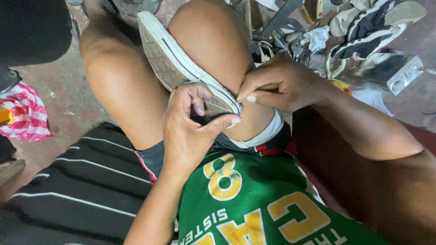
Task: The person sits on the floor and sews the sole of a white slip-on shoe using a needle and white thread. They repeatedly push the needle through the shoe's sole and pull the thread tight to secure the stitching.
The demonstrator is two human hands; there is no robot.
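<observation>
Yellowish wood shows between the fingers of the right hand (284, 84), closed tight on the handle of a small tool (269, 86) whose tip is hidden behind the thumb at the shoe's heel end. The left hand (190, 122) faces it from the other side of that same spot, thumb and forefinger pinched narrowly on a thin pale thread (217, 105) that runs across to the edge of the sole. Both grips meet at the near end of the sneaker (181, 59) (a worn white-soled one, sole turned up), so neither hand is clearly nearer; they are just beside each other, touching the rubber rim.

From that meeting point the sneaker's long axis runs away and up-left, clamped between the person's bare knees. Beyond the sneaker's right side lies a heap of other shoes (372, 25) on the floor, and well off its left side a red-and-white striped cloth (25, 113).
</observation>
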